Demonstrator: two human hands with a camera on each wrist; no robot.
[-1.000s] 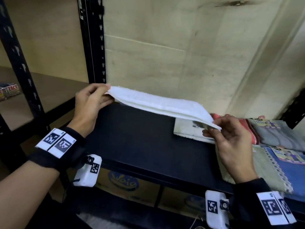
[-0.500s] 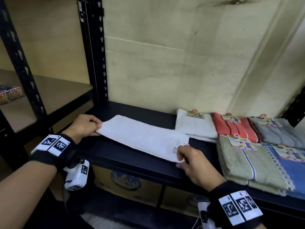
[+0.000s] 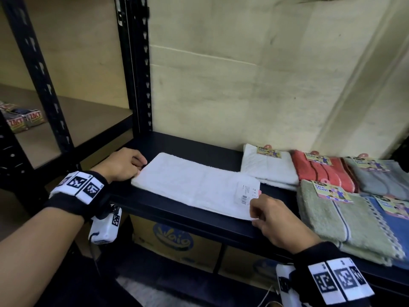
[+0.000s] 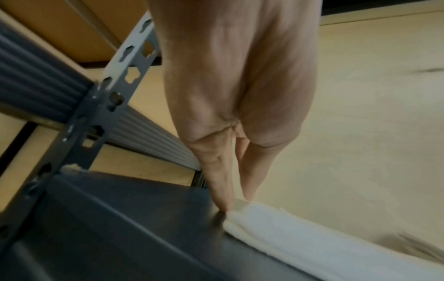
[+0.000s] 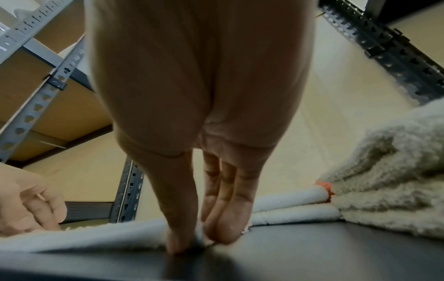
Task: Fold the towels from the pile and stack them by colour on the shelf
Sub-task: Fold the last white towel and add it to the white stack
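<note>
We find the left hand (image 3: 124, 165) and right hand (image 3: 276, 220) each pinching opposite ends of the white towel (image 3: 194, 185); uneven tension risks skewing its fold beside the white stack (image 3: 269, 168).

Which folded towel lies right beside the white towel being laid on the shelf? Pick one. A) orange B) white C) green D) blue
B: the folded white towel lies at the right end of the white towel that the left hand and right hand pinch at its ends on the shelf.
</note>
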